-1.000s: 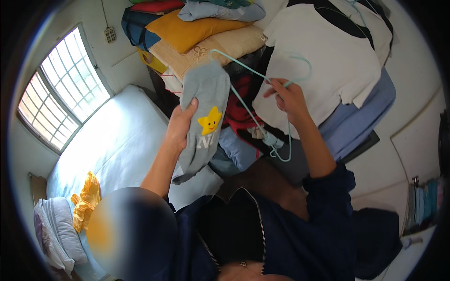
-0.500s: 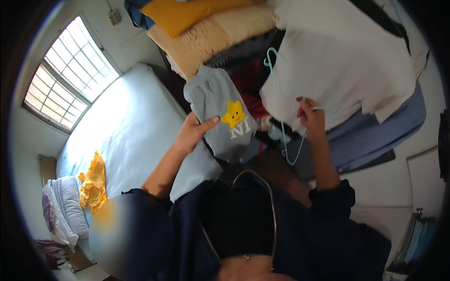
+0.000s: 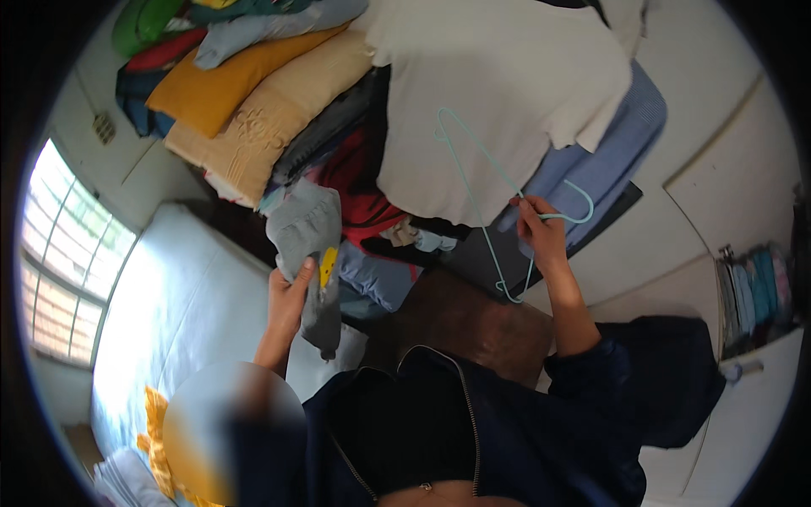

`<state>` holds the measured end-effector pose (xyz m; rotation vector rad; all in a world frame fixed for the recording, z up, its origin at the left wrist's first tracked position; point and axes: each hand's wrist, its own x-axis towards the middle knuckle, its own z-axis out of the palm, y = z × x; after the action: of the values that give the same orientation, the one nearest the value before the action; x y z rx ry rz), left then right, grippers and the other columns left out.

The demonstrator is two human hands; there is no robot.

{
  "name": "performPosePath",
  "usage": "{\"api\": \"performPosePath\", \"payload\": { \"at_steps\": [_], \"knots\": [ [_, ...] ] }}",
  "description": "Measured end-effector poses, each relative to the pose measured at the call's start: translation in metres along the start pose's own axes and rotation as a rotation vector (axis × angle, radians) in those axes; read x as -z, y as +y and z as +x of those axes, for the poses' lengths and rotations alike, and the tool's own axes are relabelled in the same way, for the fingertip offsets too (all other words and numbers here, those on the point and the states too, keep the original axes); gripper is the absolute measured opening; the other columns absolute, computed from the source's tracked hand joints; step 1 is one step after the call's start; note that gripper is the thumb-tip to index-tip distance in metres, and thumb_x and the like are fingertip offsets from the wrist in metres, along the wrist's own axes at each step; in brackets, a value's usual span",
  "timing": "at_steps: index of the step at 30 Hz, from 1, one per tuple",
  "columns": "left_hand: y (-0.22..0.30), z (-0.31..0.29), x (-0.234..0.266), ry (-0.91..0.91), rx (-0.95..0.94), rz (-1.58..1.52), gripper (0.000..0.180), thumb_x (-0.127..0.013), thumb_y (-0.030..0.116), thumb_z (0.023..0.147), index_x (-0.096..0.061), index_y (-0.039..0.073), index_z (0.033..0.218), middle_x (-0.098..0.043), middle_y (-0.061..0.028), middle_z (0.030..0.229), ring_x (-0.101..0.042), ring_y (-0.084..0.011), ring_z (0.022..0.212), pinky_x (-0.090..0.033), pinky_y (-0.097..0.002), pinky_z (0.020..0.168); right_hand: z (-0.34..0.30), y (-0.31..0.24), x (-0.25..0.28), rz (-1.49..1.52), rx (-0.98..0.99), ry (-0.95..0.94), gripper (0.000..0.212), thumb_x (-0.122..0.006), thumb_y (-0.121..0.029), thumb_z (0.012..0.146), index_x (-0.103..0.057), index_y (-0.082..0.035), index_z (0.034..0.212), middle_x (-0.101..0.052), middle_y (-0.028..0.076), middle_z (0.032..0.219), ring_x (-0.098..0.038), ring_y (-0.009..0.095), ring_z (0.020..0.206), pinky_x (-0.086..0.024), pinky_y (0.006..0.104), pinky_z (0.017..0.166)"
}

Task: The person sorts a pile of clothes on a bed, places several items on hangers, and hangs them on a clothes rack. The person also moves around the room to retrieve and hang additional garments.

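Note:
A folded grey garment (image 3: 306, 221) with a yellow star print is gripped in my left hand (image 3: 289, 300), thumb on top. It hangs over the gap between the bed and the clothes pile, its print now partly turned out of sight. My right hand (image 3: 541, 232) pinches a mint-green clothes hanger (image 3: 467, 182) near the base of its hook. The hanger is bare, with its hook pointing right and its long bar slanting down. Behind it spreads a pale grey-white T-shirt (image 3: 494, 89), lying over other things.
Beyond my left hand rises a pile with a mustard cushion (image 3: 224, 80), a beige embossed cushion (image 3: 258, 127) and red cloth (image 3: 355, 182). A pale blue mattress (image 3: 169, 287) lies left, under a barred window (image 3: 72, 253). Clothes (image 3: 756, 291) hang in an open cupboard at right.
My view has swung to the right. The grey garment has turned edge-on, hiding most of its print. The hanger has turned too, its hook now showing plainly to the right.

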<state>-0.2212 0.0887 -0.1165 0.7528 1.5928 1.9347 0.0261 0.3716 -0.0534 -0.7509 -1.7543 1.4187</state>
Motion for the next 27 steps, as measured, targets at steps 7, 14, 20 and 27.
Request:
{"api": "performPosePath", "payload": {
  "at_steps": [7, 14, 20, 27],
  "knots": [
    [0.044, 0.034, -0.038, 0.016, -0.250, 0.093, 0.025, -0.057, 0.018, 0.084, -0.058, -0.002, 0.100, -0.061, -0.0050, 0.093, -0.054, -0.0113, 0.085, -0.042, -0.0254, 0.076, -0.039, -0.056, 0.043, 0.008, 0.335, 0.463, 0.018, -0.048, -0.019, 0.089, -0.054, -0.003, 0.091, -0.046, -0.002, 0.056, -0.039, 0.002, 0.051, -0.026, 0.0158, 0.043],
    [0.103, 0.096, -0.095, -0.038, -0.611, 0.320, 0.025, -0.058, 0.015, 0.083, -0.057, -0.003, 0.100, -0.062, -0.0077, 0.093, -0.054, -0.0125, 0.086, -0.042, -0.0259, 0.078, 0.021, -0.110, 0.113, -0.304, 0.517, 0.561, 0.019, -0.044, -0.021, 0.091, -0.046, -0.003, 0.093, -0.054, 0.003, 0.069, -0.045, 0.005, 0.056, -0.033, 0.0189, 0.047],
    [0.186, 0.183, -0.182, 0.047, -0.903, 0.131, 0.026, -0.058, 0.015, 0.083, -0.057, -0.004, 0.099, -0.061, -0.0087, 0.094, -0.053, -0.0116, 0.086, -0.041, -0.0245, 0.077, 0.135, -0.156, 0.143, -0.465, 0.823, 0.576, 0.023, -0.037, -0.021, 0.093, -0.046, 0.000, 0.095, -0.058, 0.012, 0.079, -0.056, 0.017, 0.069, -0.042, 0.0280, 0.058],
    [0.245, 0.286, -0.285, -0.048, -0.972, 0.142, 0.025, -0.057, 0.014, 0.082, -0.057, -0.002, 0.101, -0.062, -0.0103, 0.096, -0.055, -0.0157, 0.086, -0.042, -0.0261, 0.079, 0.205, -0.158, 0.131, -0.511, 0.817, 0.446, 0.018, -0.046, -0.015, 0.089, -0.047, -0.003, 0.103, -0.055, 0.014, 0.080, -0.054, 0.021, 0.068, -0.042, 0.0304, 0.060]
  ]
}}
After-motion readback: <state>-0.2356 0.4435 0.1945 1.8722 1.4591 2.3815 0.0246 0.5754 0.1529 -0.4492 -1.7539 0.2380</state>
